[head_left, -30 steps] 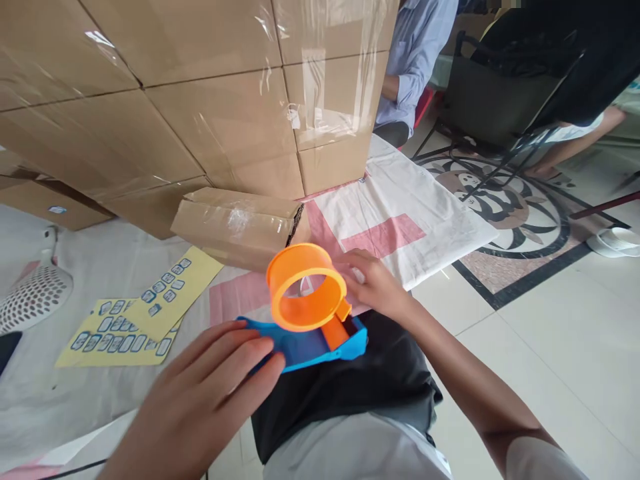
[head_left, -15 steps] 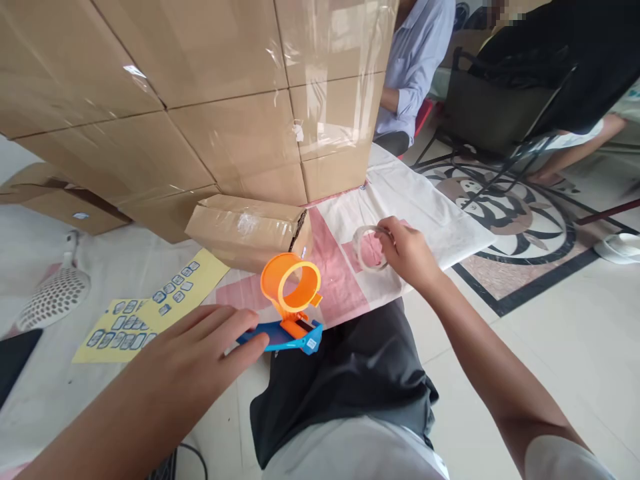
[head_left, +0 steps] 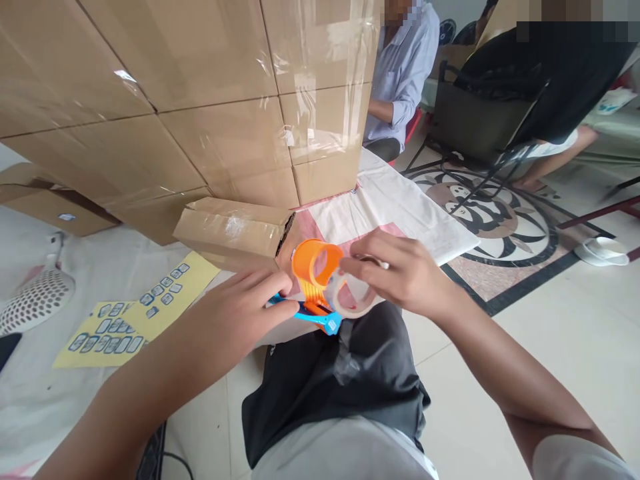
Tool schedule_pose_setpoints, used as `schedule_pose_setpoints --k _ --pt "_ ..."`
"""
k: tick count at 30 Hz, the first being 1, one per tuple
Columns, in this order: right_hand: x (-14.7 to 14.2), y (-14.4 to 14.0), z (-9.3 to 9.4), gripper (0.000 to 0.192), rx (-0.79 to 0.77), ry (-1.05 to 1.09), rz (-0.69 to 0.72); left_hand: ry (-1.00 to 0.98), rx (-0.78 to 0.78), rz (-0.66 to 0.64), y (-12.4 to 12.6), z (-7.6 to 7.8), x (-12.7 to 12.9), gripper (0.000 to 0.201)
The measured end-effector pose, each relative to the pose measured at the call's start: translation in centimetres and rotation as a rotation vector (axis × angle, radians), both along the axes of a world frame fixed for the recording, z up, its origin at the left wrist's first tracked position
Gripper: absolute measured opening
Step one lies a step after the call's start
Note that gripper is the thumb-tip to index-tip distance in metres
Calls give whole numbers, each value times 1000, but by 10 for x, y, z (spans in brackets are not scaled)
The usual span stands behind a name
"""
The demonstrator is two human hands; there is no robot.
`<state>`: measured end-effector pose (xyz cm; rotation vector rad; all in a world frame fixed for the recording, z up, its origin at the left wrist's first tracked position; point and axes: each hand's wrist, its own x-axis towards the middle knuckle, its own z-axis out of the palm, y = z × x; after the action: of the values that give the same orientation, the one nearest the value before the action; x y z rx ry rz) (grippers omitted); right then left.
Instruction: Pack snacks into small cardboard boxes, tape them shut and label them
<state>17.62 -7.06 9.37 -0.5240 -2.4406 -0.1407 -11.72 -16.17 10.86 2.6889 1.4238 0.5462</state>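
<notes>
Left hand [head_left: 235, 313] grips tape dispenser [head_left: 313, 290]; right hand [head_left: 400, 273], at its 3 o'clock, pinches clear tape roll [head_left: 353, 300] touching orange spool.

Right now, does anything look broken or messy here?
Yes. The small cardboard box lying on its side by the big stack looks crumpled, with one torn-looking open end. The yellow sticker sheets lie crooked and overlapping on the floor cloth.

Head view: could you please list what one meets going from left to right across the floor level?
White perforated scoop → yellow sticker sheets → left hand → orange dispenser → tape roll → right hand → white slipper
</notes>
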Motion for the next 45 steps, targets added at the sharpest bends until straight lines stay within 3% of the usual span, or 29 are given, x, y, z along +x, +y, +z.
schedule_pose_setpoints --k 3,8,13,19,27,30,34,40,45 --pt "-17 6 -14 28 36 14 8 212 -92 -154 4 0 2 52" --pt "-21 22 -26 37 35 74 -8 278 -57 -107 10 -11 -2 49" --pt "-20 27 -26 47 -5 115 95 247 -5 -121 11 -23 -4 44" --pt "-24 24 -25 64 -151 106 133 174 -3 -146 11 -31 -5 36" --pt "-41 35 -60 56 -475 410 88 145 92 -173 14 -48 19 28" --pt "-42 36 -70 56 -481 449 41 109 95 -180 18 -55 25 28" --pt "-40 39 -83 49 -533 425 -125 55 28 -168 28 -75 26 31" --pt "-43 50 -103 47 -889 288 -315 -190 -185 -129 43 -120 30 28" --pt "-47 51 -107 49 -824 252 -293 -341 -346 -45 47 -132 28 18"
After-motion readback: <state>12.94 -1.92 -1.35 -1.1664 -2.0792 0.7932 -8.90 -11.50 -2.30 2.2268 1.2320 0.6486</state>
